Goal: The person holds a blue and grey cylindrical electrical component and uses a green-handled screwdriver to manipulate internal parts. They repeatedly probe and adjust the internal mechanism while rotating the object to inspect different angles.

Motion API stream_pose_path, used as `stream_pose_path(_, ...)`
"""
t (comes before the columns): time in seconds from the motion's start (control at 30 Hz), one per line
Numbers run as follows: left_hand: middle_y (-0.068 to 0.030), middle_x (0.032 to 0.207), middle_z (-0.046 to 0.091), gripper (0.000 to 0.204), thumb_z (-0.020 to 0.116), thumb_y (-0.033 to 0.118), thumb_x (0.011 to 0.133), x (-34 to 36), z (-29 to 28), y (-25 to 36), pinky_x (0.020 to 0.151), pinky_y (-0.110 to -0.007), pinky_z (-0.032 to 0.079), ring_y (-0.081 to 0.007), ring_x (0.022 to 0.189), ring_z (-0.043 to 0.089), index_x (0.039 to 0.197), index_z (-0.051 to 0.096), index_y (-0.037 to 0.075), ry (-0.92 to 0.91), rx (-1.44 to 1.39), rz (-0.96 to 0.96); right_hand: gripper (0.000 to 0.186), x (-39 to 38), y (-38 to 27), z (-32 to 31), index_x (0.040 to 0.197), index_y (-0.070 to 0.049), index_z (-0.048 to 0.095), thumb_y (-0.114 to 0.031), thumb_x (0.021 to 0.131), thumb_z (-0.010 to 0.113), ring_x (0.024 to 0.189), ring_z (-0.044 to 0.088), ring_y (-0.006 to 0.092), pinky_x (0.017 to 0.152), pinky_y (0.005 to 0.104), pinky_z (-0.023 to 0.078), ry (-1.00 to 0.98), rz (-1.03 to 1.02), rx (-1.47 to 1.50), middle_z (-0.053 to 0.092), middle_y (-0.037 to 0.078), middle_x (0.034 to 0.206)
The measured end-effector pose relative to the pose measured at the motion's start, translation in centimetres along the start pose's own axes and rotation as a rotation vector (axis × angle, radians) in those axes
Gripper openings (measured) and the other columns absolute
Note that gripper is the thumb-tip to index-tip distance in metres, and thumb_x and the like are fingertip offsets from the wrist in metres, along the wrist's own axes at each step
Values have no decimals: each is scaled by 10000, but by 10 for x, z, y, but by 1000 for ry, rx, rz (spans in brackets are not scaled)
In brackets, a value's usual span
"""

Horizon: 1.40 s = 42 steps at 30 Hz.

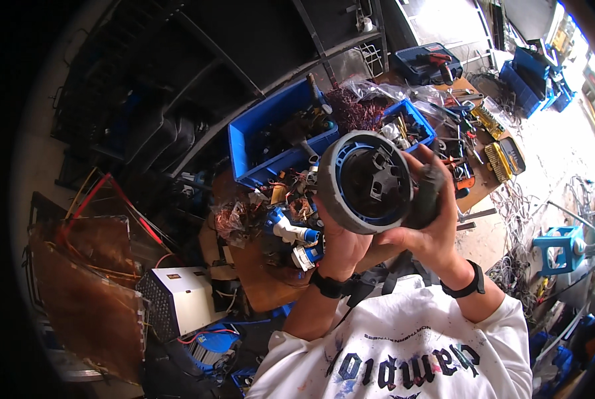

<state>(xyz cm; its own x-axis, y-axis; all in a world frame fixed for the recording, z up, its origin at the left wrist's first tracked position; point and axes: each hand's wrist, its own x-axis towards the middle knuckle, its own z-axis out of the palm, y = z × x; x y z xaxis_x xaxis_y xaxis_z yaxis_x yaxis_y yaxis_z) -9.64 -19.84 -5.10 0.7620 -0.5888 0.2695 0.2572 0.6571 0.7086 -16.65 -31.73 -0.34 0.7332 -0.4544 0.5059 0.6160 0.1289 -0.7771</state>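
A round, wheel-like part [332, 193] with a thick grey rim, a blue inner ring and a dark hollow is held up over the table. A metal bracket shows inside it. My left hand [343, 245] grips its rim from below; the fingers are partly hidden behind it. On the other side, my right hand [440, 223] curls around a dark rounded piece [427, 196] pressed against the rim, its thumb reaching the rim's lower edge. Whether that dark piece is joined to the wheel-like part, I cannot tell.
Behind stand a large blue bin [251, 149] and a smaller blue bin [420, 120] of parts, beside tangled copper wire [357, 110]. White-and-blue connectors [291, 233] lie left on the wooden table [261, 282]. Tools and yellow bit cases [499, 159] are right. A blue stool [558, 246] stands beyond.
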Motion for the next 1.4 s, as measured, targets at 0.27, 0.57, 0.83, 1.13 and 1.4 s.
stream_pose_path(0.27,-40,1447,400,743,380,659,902,5,-6,3,1140,-405,269,-203,1333,381,1430,349,137,130,-146,-94,725,20,-30,-13,1216,47,519,-228,649,877,1017,552,180,894,294,428,55,168,-395,571,107,1112)
stream_pose_path(0.57,-83,1396,456,709,314,634,939,8,1,5,1104,-402,336,-225,1293,436,1403,379,102,135,-89,-62,539,44,-38,-3,1006,1,620,-222,591,882,801,589,248,720,326,480,-213,2,-704,573,100,895)
stream_pose_path(0.83,-89,1398,455,652,283,584,972,7,-4,6,1104,-397,339,-221,1287,445,1406,375,107,201,-15,-59,576,50,-40,-7,1100,-19,628,-173,600,868,790,578,237,715,327,467,-311,-29,-714,564,89,887)
stream_pose_path(1.13,-85,1362,483,538,360,479,994,9,-4,13,1085,-393,357,-207,1265,463,1381,399,107,232,61,-46,561,50,-37,-7,1096,-4,620,-161,614,858,798,575,220,722,317,461,-297,-57,-699,556,88,884)
stream_pose_path(1.4,-110,1262,522,716,692,362,854,10,10,44,979,-349,409,-207,1161,521,1381,319,53,169,450,-44,533,29,1,-34,1245,24,511,-198,822,748,902,611,115,802,250,500,49,371,-15,635,62,1062)
